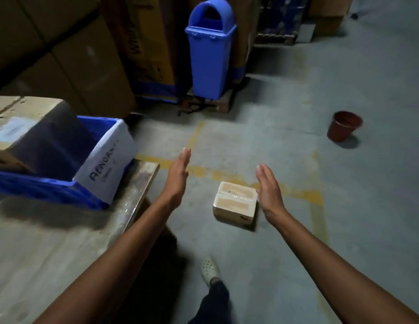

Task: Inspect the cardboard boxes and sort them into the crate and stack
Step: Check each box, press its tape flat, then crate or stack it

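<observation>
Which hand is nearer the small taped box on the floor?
Right. The right hand is open beside the right edge of the small taped box; the left hand is open farther off to its left.

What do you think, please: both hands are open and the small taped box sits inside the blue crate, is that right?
Not quite. The head view shows the small taped box on the floor by the right hand, not inside the blue crate. The left hand and right hand are indeed open.

You are looking at a white sheet (107, 164) on the blue crate (40, 187) showing roughly "ABNORM", while the tall carton (147, 38) is showing "Wind".
</observation>
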`<act>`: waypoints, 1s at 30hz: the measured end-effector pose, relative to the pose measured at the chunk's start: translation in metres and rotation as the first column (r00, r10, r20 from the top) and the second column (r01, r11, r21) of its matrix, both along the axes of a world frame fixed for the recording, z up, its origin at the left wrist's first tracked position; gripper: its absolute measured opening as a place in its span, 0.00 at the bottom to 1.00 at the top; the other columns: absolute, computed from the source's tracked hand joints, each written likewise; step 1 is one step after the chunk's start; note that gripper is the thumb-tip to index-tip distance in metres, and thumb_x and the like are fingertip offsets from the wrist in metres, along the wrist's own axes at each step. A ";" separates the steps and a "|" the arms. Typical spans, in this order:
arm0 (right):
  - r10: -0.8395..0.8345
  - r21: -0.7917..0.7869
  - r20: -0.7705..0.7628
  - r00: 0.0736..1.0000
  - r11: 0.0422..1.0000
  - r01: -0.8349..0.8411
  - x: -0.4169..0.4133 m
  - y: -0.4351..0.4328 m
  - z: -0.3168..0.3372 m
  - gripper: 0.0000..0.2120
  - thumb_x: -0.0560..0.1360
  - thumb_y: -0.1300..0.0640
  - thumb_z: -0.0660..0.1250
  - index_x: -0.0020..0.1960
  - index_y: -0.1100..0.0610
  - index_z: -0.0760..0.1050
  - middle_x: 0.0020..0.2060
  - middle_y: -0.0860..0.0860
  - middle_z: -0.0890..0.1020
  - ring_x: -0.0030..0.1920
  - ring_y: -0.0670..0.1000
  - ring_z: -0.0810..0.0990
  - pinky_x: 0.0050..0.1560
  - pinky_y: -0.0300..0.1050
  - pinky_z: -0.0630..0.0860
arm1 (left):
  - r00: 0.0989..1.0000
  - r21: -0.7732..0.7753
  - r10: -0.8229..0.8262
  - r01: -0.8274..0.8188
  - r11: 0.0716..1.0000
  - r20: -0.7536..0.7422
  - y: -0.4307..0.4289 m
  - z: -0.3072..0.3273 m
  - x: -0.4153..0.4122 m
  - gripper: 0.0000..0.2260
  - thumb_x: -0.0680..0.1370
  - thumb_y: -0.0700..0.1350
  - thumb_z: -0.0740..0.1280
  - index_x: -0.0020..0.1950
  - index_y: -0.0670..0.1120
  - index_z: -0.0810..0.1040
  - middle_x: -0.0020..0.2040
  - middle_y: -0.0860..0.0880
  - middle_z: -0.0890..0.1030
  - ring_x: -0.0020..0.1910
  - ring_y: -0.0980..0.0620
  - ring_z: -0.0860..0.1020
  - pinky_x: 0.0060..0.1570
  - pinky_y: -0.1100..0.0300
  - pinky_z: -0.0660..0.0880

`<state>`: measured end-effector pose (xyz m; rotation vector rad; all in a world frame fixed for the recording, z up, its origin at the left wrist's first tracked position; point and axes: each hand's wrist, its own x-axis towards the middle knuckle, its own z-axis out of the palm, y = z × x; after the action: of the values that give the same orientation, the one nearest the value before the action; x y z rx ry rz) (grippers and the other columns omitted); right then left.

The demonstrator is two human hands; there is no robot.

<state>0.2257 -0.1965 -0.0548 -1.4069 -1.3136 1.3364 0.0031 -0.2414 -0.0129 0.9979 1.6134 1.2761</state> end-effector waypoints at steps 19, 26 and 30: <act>-0.421 -0.713 -0.116 0.899 0.666 0.220 0.025 0.290 -0.334 0.36 0.80 0.31 0.49 0.79 0.54 0.61 0.76 0.56 0.66 0.74 0.55 0.67 0.67 0.58 0.67 | 0.924 -0.560 0.182 0.042 0.827 0.338 0.358 -0.379 -0.047 0.36 0.80 0.68 0.44 0.77 0.44 0.66 0.78 0.47 0.64 0.77 0.50 0.60 0.75 0.45 0.54; -0.365 -0.764 0.037 0.930 0.590 0.262 0.045 0.345 -0.541 0.37 0.81 0.33 0.47 0.81 0.57 0.56 0.78 0.56 0.62 0.77 0.55 0.63 0.74 0.61 0.61 | 0.963 -0.656 0.134 0.056 0.753 0.235 0.403 -0.595 -0.057 0.37 0.80 0.69 0.44 0.79 0.44 0.61 0.79 0.48 0.61 0.78 0.50 0.58 0.76 0.45 0.52; -0.334 -0.782 0.083 0.939 0.562 0.269 0.050 0.353 -0.630 0.36 0.81 0.33 0.47 0.81 0.55 0.54 0.79 0.55 0.60 0.78 0.55 0.61 0.76 0.61 0.58 | 0.978 -0.696 0.125 0.028 0.717 0.168 0.416 -0.686 -0.054 0.36 0.81 0.67 0.45 0.80 0.44 0.57 0.80 0.47 0.58 0.79 0.50 0.57 0.76 0.46 0.50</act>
<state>0.2759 0.1564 -0.6852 -2.0184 -0.3283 1.7877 -0.0513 0.1744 -0.6992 0.3300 1.7508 0.6496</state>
